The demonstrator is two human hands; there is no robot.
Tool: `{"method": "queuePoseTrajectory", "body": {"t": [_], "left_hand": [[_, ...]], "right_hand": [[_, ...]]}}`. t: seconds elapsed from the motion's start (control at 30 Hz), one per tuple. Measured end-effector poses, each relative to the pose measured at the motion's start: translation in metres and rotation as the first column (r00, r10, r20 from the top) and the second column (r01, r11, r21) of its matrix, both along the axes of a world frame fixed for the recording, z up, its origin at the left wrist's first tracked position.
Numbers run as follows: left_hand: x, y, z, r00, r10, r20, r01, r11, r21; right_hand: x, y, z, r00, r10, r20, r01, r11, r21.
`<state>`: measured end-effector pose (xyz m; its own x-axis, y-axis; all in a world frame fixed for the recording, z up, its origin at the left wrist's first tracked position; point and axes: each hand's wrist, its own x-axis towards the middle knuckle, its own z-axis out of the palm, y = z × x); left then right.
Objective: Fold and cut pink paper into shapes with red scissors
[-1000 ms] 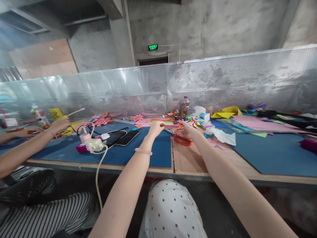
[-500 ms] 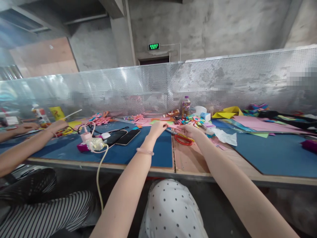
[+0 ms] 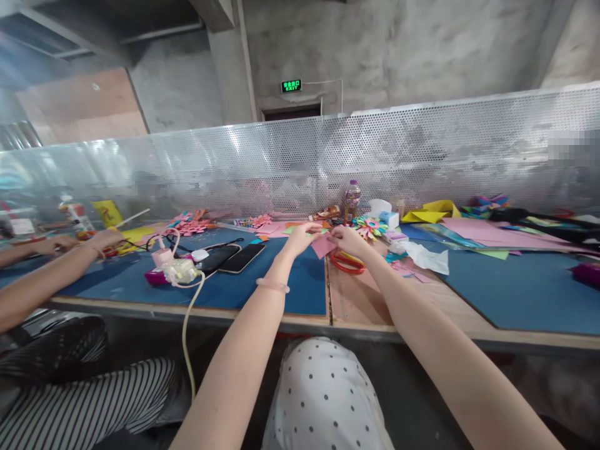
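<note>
Both my arms reach out over the table's middle. My left hand (image 3: pixel 300 239) and my right hand (image 3: pixel 345 238) pinch the two ends of a small pink paper piece (image 3: pixel 323 244), held just above the blue mat (image 3: pixel 262 281). Red-handled scissors (image 3: pixel 345 261) lie on the bare wood right below my right hand. A pink bracelet sits on my left wrist.
Two phones (image 3: pixel 234 257) and a charger block with a white cable (image 3: pixel 177 273) lie left of my hands. Paper flowers (image 3: pixel 369 226), a bottle (image 3: pixel 352 199), coloured sheets (image 3: pixel 492 234) and a tissue (image 3: pixel 425 257) crowd the back. Another person's hands (image 3: pixel 105 239) work at the left. A perforated metal screen (image 3: pixel 422 150) backs the table.
The pink paper now hangs unfolded between my hands as a wider piece. My right hand has let go of the scissors, which lie on the table. The neighbour's hand has lowered.
</note>
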<state>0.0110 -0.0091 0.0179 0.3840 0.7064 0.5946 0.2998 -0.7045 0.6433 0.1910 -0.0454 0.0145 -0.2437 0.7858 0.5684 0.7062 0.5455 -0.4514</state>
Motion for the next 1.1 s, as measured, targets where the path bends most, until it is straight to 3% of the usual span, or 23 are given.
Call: {"method": "queuePoseTrajectory", "body": {"t": [0.1, 0.23, 0.37, 0.5, 0.57, 0.8, 1.1], "left_hand": [[0.002, -0.002, -0.001, 0.994, -0.091, -0.056, 0.088, 0.995, -0.044], [0.0, -0.006, 0.002, 0.998, -0.042, -0.053, 0.038, 0.996, -0.087], [-0.003, -0.007, 0.005, 0.999, 0.029, 0.031, -0.024, 0.986, -0.165], [-0.006, -0.006, 0.007, 0.982, 0.102, 0.156, -0.063, 0.971, -0.232], [-0.008, -0.006, 0.007, 0.971, 0.109, 0.212, -0.049, 0.961, -0.272], [-0.015, 0.0, -0.005, 0.966, 0.111, 0.235, -0.004, 0.911, -0.413], [-0.02, 0.005, -0.012, 0.981, 0.099, 0.166, 0.001, 0.855, -0.519]], "right_hand": [[-0.001, -0.003, 0.004, 0.997, 0.018, 0.073, -0.02, 0.999, 0.025], [-0.003, -0.009, 0.009, 0.994, 0.029, 0.102, -0.034, 0.998, 0.045], [-0.005, -0.01, 0.008, 0.996, 0.022, -0.091, -0.023, 1.0, -0.012], [-0.007, -0.001, -0.001, 0.928, 0.064, -0.366, -0.133, 0.977, -0.166], [-0.008, 0.004, -0.007, 0.907, 0.072, -0.416, -0.165, 0.968, -0.19], [-0.009, 0.021, -0.026, 0.967, 0.027, -0.254, -0.051, 0.995, -0.088], [-0.014, 0.024, -0.039, 0.948, 0.087, -0.306, -0.139, 0.979, -0.151]]}}
